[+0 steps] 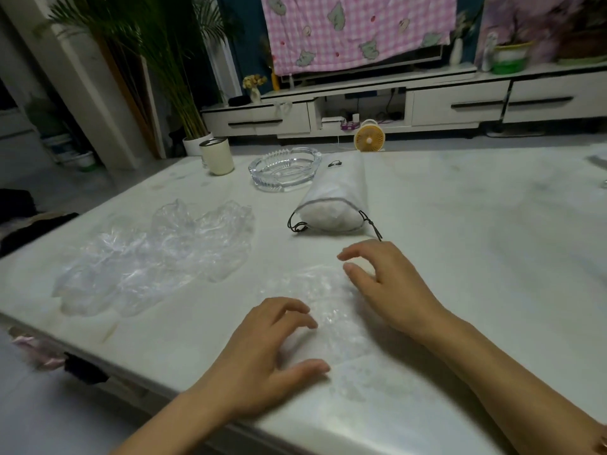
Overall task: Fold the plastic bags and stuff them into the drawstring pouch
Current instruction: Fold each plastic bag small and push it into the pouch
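Flat clear bag [333, 310], crumpled pile [157, 254] left, full pouch [338, 188] (mouth open).

A home living room: a low white TV cabinet [361, 106] with drawers along the wall, a pink checked blanket [358, 27] draped above it, a potted palm [170, 60], and a glass ashtray [284, 169] on the counter [460, 224].

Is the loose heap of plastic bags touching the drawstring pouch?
Apart. The head view shows bare table between the heap of plastic bags and the drawstring pouch.
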Action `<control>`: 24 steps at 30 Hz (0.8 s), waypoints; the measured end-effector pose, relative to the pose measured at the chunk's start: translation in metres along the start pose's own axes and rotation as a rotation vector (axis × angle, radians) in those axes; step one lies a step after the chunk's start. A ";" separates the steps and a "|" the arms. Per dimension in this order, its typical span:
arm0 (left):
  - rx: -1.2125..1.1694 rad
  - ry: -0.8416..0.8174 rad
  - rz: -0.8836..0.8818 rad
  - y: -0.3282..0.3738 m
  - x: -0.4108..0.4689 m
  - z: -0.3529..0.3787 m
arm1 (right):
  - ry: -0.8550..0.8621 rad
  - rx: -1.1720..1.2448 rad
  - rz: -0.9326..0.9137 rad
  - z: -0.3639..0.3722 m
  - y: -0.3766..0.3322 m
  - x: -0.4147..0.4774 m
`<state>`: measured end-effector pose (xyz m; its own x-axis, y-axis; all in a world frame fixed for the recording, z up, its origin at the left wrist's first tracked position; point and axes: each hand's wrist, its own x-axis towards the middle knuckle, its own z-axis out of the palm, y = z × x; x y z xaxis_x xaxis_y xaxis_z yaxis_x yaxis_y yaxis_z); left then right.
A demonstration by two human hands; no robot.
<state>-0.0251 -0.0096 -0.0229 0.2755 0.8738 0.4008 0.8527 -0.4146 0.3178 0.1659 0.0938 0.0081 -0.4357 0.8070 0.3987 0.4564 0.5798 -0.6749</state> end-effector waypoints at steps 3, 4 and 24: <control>0.028 0.018 0.025 0.001 0.000 0.002 | -0.298 0.229 0.066 -0.019 -0.010 0.001; 0.036 0.028 0.021 0.001 0.003 0.001 | -0.439 0.192 0.079 -0.023 -0.011 -0.001; -0.104 0.277 -0.652 -0.015 0.049 0.004 | 0.048 -0.308 0.357 0.016 0.010 0.010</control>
<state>-0.0222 0.0401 -0.0116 -0.4110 0.8608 0.3003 0.7544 0.1361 0.6422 0.1539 0.1061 -0.0044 -0.1768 0.9619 0.2088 0.7830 0.2659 -0.5622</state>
